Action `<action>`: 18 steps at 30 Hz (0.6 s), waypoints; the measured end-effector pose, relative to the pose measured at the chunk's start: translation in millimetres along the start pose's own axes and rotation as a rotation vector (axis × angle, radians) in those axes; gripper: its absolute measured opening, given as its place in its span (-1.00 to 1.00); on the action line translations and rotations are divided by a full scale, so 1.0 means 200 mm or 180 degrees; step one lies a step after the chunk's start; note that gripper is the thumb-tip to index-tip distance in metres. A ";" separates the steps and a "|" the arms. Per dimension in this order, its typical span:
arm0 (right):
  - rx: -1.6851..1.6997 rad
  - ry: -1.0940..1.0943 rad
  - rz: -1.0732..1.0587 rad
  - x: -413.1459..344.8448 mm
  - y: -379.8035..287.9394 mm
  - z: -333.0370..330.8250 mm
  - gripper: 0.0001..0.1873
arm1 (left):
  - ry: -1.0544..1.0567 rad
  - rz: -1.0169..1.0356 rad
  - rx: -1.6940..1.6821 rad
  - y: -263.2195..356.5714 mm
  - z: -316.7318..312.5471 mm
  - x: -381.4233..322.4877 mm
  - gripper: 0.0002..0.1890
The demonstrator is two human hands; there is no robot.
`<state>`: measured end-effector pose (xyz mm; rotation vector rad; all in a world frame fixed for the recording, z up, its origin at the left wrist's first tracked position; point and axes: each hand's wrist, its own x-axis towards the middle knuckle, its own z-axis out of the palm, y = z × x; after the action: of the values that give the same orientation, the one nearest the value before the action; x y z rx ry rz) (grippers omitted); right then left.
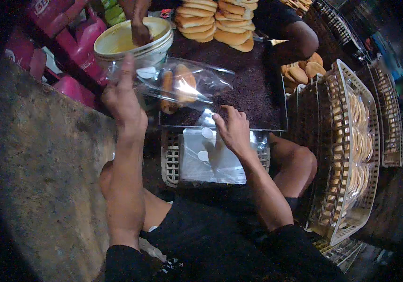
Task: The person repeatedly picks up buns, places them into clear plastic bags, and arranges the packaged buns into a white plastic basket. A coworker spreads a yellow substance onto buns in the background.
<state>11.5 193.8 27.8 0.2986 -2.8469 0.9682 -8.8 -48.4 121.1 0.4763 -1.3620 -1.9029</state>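
My left hand (pixel 125 93) is raised beside a plastic tub (pixel 104 53), at the end of a clear plastic bag (pixel 219 79); whether its fingers grip the bag is hard to tell. Bread pieces (pixel 185 83) show in or under that bag, over a dark tray (pixel 254 84). Near the tray's front edge is my right hand (pixel 235 128), thumb and fingers apart, just above a stack of clear plastic bags (pixel 194 169). That stack lies on a plastic crate (pixel 172 165) between the knees.
Stacks of flat bread (pixel 196 21) stand at the tray's far end. Another person's hand (pixel 141 33) reaches into the tub, and a co-worker's knee (pixel 303 38) is beyond the tray. Crates of bagged bread (pixel 360 141) are piled at right. Pink bags (pixel 85 42) lie at upper left.
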 end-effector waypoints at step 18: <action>-0.0525 0.0150 -0.0168 0.30 -0.05 0.39 -0.53 | 0.0077 -0.1068 -0.0708 -0.08 -0.19 -0.02 -0.29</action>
<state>-49.1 129.3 -16.1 0.3273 -2.8377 0.7157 13.2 -66.6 91.3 0.6445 -1.0880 -2.2806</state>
